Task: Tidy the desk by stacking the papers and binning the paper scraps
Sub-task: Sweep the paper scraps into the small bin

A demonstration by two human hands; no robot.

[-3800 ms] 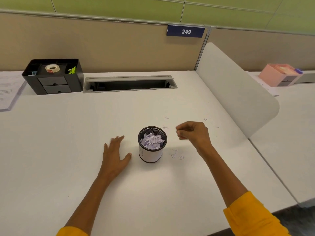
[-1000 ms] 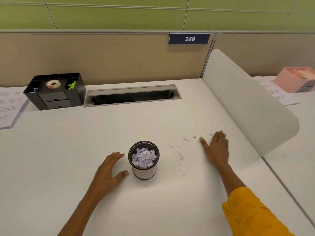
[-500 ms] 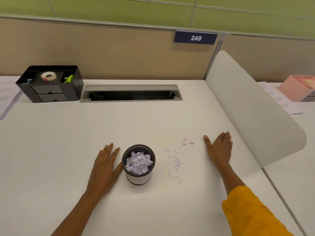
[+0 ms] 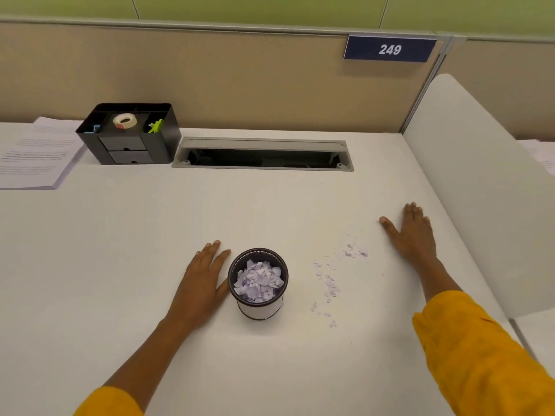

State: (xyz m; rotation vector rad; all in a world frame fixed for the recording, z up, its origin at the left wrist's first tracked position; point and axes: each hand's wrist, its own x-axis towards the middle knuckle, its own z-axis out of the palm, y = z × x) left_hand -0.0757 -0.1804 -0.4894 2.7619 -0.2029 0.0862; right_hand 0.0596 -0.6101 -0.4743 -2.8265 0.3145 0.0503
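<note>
Left hand (image 4: 200, 283): fingers (image 4: 213, 253) flat, released, at 9 o'clock beside bin (image 4: 259, 285) of scraps. Right hand (image 4: 412, 232): flat on worktop (image 4: 120, 250). Loose paper scraps (image 4: 339, 271) at bin's 3 o'clock. Paper stack (image 4: 36, 154) at 10 o'clock.

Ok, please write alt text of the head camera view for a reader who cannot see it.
A person's left hand rests flat beside a small bin full of paper scraps, while the right hand lies flat near loose scraps on the white desk. A paper stack and black organiser sit behind.
</note>
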